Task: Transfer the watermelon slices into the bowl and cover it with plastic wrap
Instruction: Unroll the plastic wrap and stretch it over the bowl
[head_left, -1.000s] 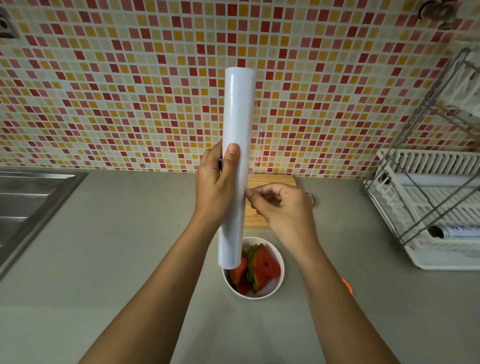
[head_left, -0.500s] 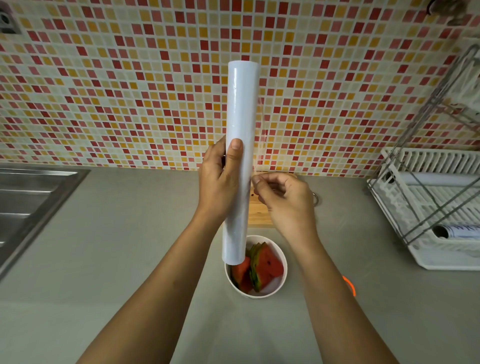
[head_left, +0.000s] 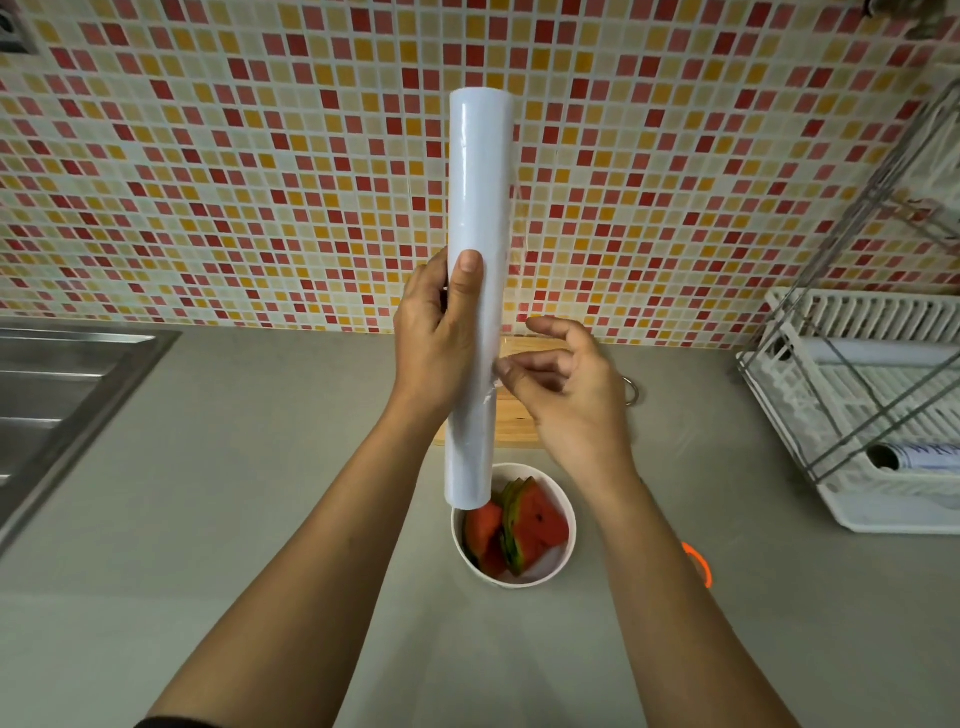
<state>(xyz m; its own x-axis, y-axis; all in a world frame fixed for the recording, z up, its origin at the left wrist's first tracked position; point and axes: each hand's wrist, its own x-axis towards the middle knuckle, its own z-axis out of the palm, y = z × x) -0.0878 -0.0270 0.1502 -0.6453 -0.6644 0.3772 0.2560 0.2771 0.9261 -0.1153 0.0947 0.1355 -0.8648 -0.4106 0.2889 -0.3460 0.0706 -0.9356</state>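
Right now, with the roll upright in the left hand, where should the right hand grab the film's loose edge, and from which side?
Pinch the loose film edge where it lifts off the plastic wrap roll, on the roll's right side. Come in from the right with the right hand. The left hand wraps the roll's left side and middle, so only the right flank is free, and the film stands off it there.

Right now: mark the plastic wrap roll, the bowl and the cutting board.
plastic wrap roll (head_left: 480, 176), head view, on the bare upper part of the tube above the thumb.
bowl (head_left: 570, 512), head view, on the white right rim.
cutting board (head_left: 514, 423), head view, on the wooden strip showing right of the roll.
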